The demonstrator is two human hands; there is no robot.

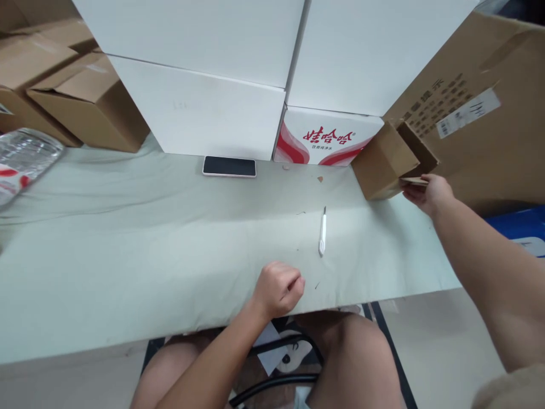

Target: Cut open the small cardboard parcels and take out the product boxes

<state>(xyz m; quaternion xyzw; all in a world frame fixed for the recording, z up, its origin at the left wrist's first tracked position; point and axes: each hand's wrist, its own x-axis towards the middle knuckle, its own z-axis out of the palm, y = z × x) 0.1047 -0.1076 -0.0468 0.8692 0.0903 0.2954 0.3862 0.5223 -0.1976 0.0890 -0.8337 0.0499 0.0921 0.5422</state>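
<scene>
My right hand reaches out to the right and pinches a flap of a small brown cardboard box. The box stands with its top open at the right end of the table, and its inside is mostly hidden. My left hand is curled into a fist over the table's front edge, with nothing showing in it. A white craft knife lies on the green tablecloth, beyond that fist and a little to its right, its dark blade pointing away from me.
A phone lies before stacked white boxes, one of them a red-and-white carton. Brown boxes and plastic-wrapped bottles sit at left. A large cardboard carton stands at right, near a blue item.
</scene>
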